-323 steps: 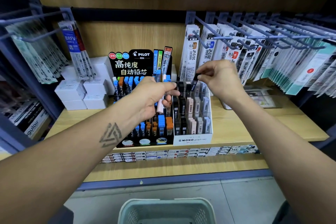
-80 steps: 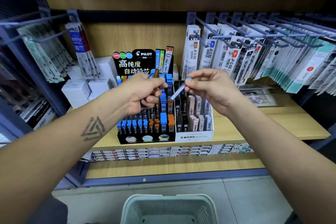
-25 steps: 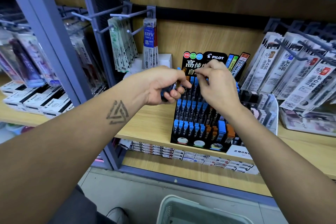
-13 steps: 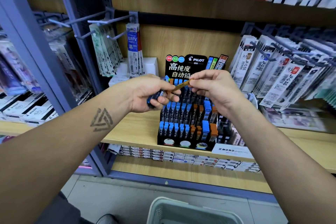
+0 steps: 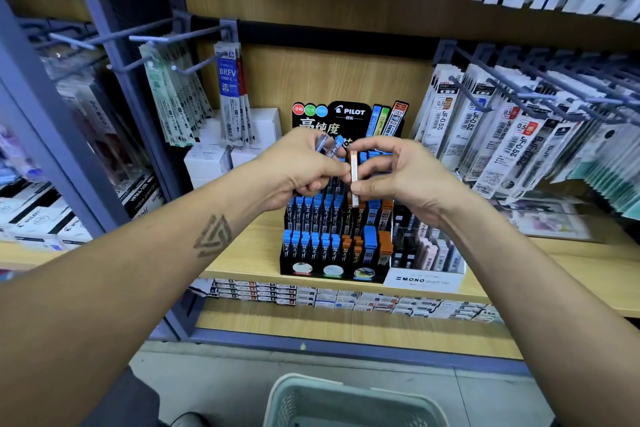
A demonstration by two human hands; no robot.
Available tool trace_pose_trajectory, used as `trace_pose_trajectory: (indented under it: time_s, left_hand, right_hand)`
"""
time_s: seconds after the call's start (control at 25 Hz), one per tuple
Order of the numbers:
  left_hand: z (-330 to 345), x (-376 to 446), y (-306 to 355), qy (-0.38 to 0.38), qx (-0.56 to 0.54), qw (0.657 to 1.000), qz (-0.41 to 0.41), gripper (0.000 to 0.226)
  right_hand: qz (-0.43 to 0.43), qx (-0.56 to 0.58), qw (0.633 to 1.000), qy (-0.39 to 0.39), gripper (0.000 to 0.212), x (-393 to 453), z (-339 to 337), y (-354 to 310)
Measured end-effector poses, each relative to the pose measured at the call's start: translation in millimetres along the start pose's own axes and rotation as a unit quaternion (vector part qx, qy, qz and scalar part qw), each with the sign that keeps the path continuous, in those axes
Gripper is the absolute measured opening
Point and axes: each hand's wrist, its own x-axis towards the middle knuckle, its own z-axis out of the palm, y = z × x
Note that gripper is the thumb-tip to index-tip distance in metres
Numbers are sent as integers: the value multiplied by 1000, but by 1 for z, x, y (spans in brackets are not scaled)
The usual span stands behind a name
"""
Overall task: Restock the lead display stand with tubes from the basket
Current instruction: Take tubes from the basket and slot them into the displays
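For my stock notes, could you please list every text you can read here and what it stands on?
"PILOT": black header of the lead stand.
"MONO": white box beside the stand.
"BRFV": blue hanging packet, left.
"JF-0.5": hanging refill packets, right.
"0.5 HB": tube picture on the header.
Chinese header characters partly hidden by the hands; shelf-edge price tags and upper packets too blurred.

There is a single view, from a wide-angle camera worn on the person's head, facing forward and tilted down at a shop shelf (image 5: 242,263) from close by. The two forearms reach in from the lower corners and the hands (image 5: 301,172) meet near the middle, in front of the lead display stand (image 5: 332,253). Straight lines bow toward the edges, and the rim of the basket (image 5: 349,388) shows at the bottom, on the floor below the camera.
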Motion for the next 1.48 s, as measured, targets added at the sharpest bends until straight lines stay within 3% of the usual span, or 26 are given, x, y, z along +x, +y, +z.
trace_pose_trajectory:
  time_s: [0.08, 0.2, 0.36, 0.64, 0.76, 0.92, 1.16, 1.48]
  left_hand:
    - [4, 2, -2, -8, 1, 1000, -10, 14]
    - [7, 3, -4, -35, 0, 999, -37, 7]
    - [15, 1, -6, -83, -13, 994, -74, 14]
    - [14, 4, -11, -44, 43, 997, -55, 13]
    - [4, 8, -10, 14, 11, 999, -46, 22]
    - [-1, 6, -4, 13, -40, 994, -97, 11]
    - [-4, -2, 0, 6, -46, 992, -115, 16]
    - [-5, -3, -1, -6, -31, 993, -118, 23]
  right_hand:
    - [-19, -16, 1000, 14, 60, -2, -2, -1]
    - [-38, -39, 998, 43, 51, -3, -6, -2]
    - [-51, -72, 993, 77, 37, -4, -8, -2]
    - [-78, -103, 983, 127, 16, -3, -14, -7]
    - [-86, -236, 958, 137, 15, 2, -13, -2]
    - [-105, -349, 923, 124, 12, 6, 1, 12]
    - [-153, -451, 872, 117, 12, 7, 12, 24]
    - [-168, -504, 845, 65, 9, 7, 14, 39]
